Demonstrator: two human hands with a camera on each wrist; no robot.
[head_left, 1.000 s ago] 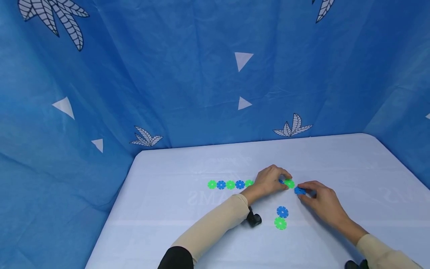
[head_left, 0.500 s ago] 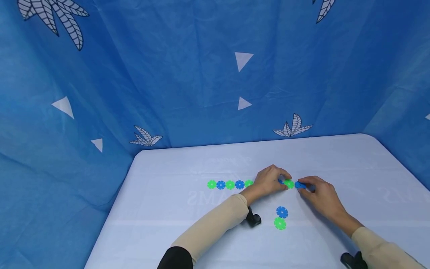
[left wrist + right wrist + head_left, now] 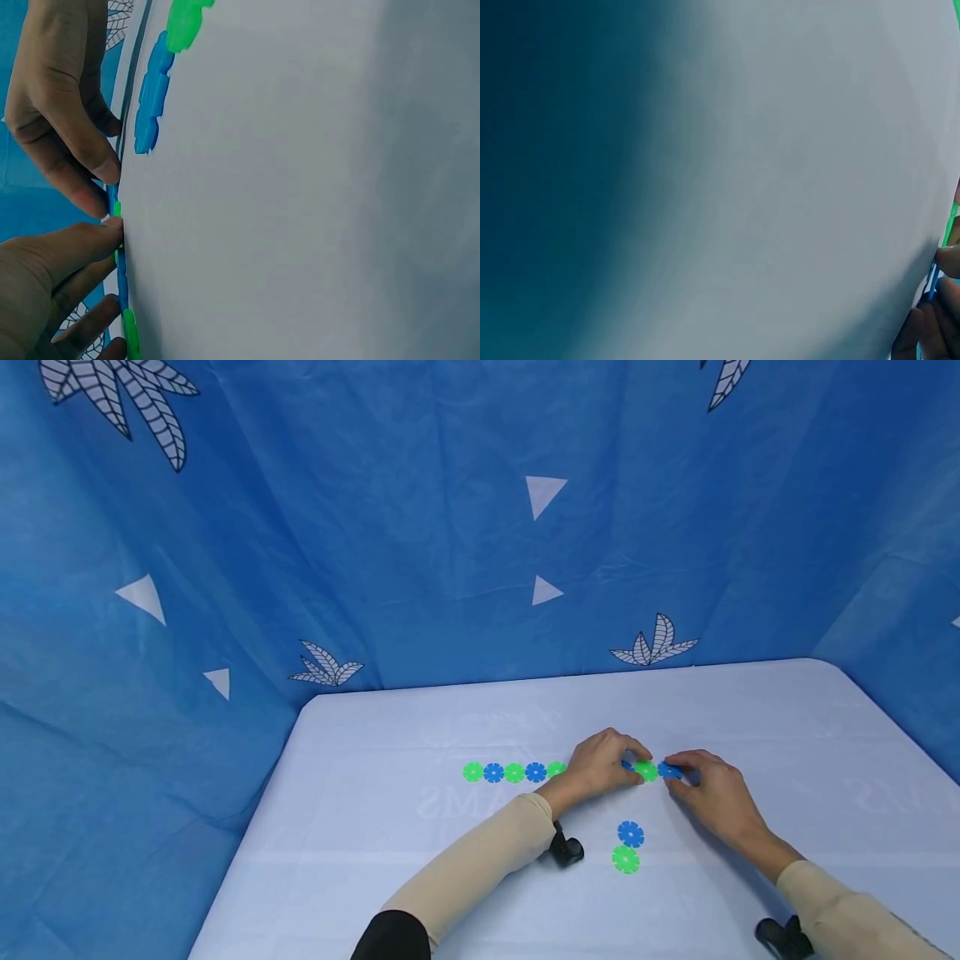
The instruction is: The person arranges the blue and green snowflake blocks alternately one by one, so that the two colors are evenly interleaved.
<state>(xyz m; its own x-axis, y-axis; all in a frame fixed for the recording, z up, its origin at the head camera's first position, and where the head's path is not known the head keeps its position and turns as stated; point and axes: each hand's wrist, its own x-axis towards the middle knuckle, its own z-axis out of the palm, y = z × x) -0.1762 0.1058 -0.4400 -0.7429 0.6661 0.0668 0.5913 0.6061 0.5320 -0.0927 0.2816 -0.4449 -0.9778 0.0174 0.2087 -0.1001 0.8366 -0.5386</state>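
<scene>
A row of alternating green and blue notched interlocking discs runs across the white table (image 3: 390,860). My left hand (image 3: 600,762) covers part of this row, its thumb and forefinger pinching the green disc (image 3: 646,771) at the right. My right hand (image 3: 716,797) pinches a blue disc (image 3: 669,770) right at that green disc's edge. In the left wrist view, the green disc (image 3: 118,210) and the blue disc (image 3: 113,196) line up nearly edge-on between the fingertips. Only fingers and a sliver of the blue disc (image 3: 931,281) show in the right wrist view.
Nearer the person, a loose blue disc (image 3: 631,834) lies just beyond a loose green disc (image 3: 626,860). The row's left end is a green disc (image 3: 473,772). A blue patterned cloth (image 3: 450,527) hangs behind the table. Black wrist devices sit under both forearms.
My right hand has moved slightly away from the person and left, bringing its blue disc level with the row and against the green disc. My left hand has stayed in place.
</scene>
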